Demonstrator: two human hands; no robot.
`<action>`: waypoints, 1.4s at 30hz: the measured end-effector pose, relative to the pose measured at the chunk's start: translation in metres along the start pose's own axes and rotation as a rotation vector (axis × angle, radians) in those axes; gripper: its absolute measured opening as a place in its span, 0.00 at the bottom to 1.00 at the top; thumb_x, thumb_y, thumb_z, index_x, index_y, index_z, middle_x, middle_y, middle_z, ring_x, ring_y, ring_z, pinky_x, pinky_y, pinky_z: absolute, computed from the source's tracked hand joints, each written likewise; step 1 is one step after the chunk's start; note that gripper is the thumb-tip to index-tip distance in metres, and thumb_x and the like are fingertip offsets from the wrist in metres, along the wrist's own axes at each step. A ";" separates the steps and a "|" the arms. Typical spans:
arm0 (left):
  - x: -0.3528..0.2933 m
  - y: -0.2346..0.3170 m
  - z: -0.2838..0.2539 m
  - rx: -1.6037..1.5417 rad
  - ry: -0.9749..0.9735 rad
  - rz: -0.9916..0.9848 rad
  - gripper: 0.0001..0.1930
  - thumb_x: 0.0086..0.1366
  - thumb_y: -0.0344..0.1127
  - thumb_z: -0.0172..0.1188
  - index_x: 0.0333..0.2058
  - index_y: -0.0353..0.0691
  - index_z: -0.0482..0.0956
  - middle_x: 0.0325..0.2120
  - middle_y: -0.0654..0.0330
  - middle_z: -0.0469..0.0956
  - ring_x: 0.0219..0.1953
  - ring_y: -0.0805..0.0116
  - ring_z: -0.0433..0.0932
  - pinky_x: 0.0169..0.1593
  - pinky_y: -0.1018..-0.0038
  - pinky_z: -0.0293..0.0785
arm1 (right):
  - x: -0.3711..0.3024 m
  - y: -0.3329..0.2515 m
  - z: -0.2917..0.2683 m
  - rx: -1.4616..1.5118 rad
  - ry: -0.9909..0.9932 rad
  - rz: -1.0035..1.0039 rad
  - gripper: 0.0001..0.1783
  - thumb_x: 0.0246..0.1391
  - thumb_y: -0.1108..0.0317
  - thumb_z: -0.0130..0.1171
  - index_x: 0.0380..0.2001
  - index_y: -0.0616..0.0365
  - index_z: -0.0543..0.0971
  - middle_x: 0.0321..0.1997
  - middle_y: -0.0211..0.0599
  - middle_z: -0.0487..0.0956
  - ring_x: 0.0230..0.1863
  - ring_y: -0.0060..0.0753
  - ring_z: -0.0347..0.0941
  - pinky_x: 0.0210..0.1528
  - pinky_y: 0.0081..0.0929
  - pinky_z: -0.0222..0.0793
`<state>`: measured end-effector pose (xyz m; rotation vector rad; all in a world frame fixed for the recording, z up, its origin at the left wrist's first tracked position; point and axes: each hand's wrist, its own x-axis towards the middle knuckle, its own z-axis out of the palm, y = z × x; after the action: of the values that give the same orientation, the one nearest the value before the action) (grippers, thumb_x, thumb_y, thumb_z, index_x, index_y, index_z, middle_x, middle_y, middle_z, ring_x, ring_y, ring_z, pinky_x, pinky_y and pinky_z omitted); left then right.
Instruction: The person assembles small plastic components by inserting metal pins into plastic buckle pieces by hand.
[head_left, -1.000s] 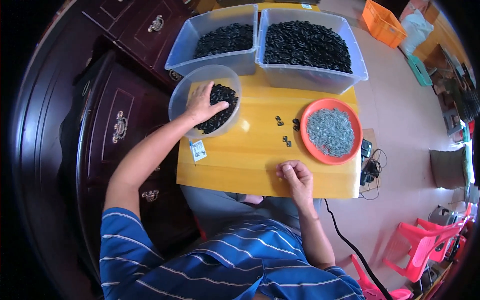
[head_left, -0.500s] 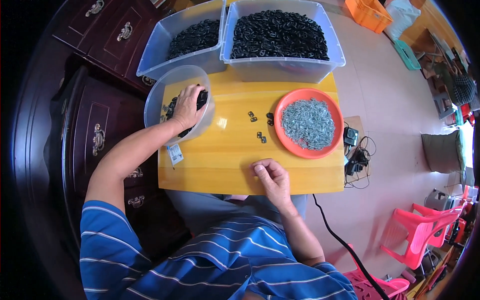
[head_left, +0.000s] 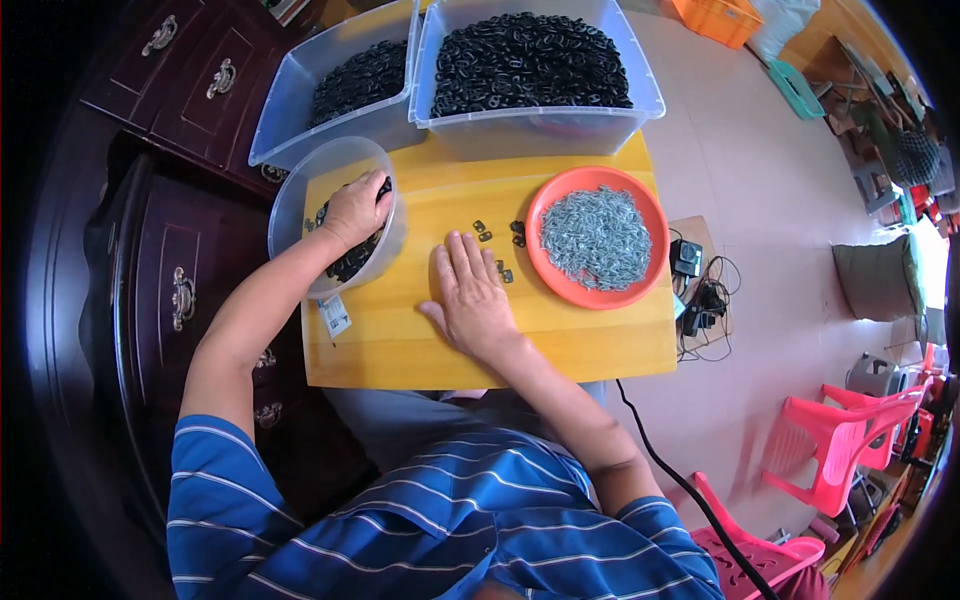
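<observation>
My left hand (head_left: 357, 212) reaches down into a round translucent tub (head_left: 392, 245) at the table's left. Its fingers curl around some small black plastic pieces (head_left: 384, 187), and more of them lie beneath; the fingertips are partly hidden. Palm down, my right hand (head_left: 476, 305) is over the middle of the tabletop with fingers stretched out and nothing in it. Just beyond its fingertips lie a few black two-hole pieces (head_left: 483, 232). Another small group of black pieces (head_left: 518, 232) sits beside an orange-red round tray (head_left: 661, 240) full of small silvery metal parts (head_left: 597, 240).
Two clear bins, a large one (head_left: 540, 118) and a smaller one (head_left: 300, 145), hold heaps of black pieces at the table's far side. A small packet (head_left: 335, 315) lies by the tub. Dark drawers (head_left: 160, 250) stand left; cables (head_left: 705, 300) and pink chairs (head_left: 815, 450) are right.
My right hand has moved forward and left from near the table's front edge, and its curled fingers have straightened out flat. My left hand stays in the tub. The whole view has shifted slightly.
</observation>
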<state>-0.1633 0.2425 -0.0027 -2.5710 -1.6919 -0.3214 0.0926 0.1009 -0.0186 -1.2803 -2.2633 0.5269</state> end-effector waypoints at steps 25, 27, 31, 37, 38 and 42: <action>-0.070 0.153 -0.131 -0.754 0.077 -0.084 0.06 0.69 0.33 0.60 0.36 0.37 0.75 0.21 0.57 0.73 0.24 0.72 0.71 0.30 0.73 0.70 | -0.004 0.006 0.008 -0.192 0.117 0.181 0.50 0.60 0.40 0.54 0.68 0.76 0.57 0.75 0.66 0.53 0.78 0.63 0.43 0.77 0.54 0.39; -0.078 0.165 -0.097 -0.763 0.106 -0.042 0.08 0.68 0.34 0.62 0.35 0.37 0.75 0.21 0.53 0.74 0.22 0.63 0.75 0.29 0.69 0.72 | -0.012 0.005 0.004 -0.190 0.131 0.195 0.50 0.59 0.40 0.55 0.67 0.76 0.58 0.74 0.66 0.54 0.78 0.64 0.44 0.77 0.54 0.39; -0.069 0.164 -0.030 -0.709 0.140 -0.051 0.10 0.67 0.37 0.63 0.36 0.37 0.74 0.24 0.49 0.78 0.25 0.51 0.79 0.30 0.63 0.74 | -0.028 -0.001 -0.004 -0.169 0.085 0.206 0.51 0.58 0.44 0.59 0.69 0.76 0.55 0.76 0.64 0.51 0.79 0.62 0.41 0.78 0.52 0.38; -0.049 0.164 0.018 -0.360 0.283 0.034 0.13 0.65 0.42 0.64 0.35 0.40 0.74 0.27 0.53 0.79 0.29 0.48 0.82 0.32 0.57 0.78 | -0.068 -0.009 -0.006 -0.121 0.131 0.168 0.46 0.54 0.55 0.64 0.69 0.67 0.59 0.74 0.55 0.57 0.78 0.56 0.46 0.77 0.53 0.41; -0.047 0.164 0.018 -0.326 0.281 0.057 0.12 0.64 0.42 0.64 0.35 0.40 0.74 0.28 0.54 0.79 0.30 0.49 0.81 0.33 0.57 0.78 | -0.075 -0.010 -0.010 -0.113 0.162 0.176 0.44 0.53 0.56 0.65 0.68 0.66 0.61 0.74 0.55 0.57 0.77 0.57 0.47 0.77 0.53 0.42; -0.042 0.163 0.016 -0.264 0.334 0.166 0.11 0.62 0.41 0.65 0.34 0.42 0.75 0.31 0.57 0.77 0.36 0.53 0.79 0.37 0.57 0.77 | -0.091 0.000 -0.021 -0.057 0.281 0.155 0.40 0.51 0.61 0.66 0.65 0.65 0.66 0.71 0.57 0.61 0.74 0.62 0.53 0.74 0.54 0.49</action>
<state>-0.0280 0.1414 -0.0150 -2.6164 -1.3907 -0.9609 0.1450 0.0239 -0.0220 -1.4663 -1.9719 0.3140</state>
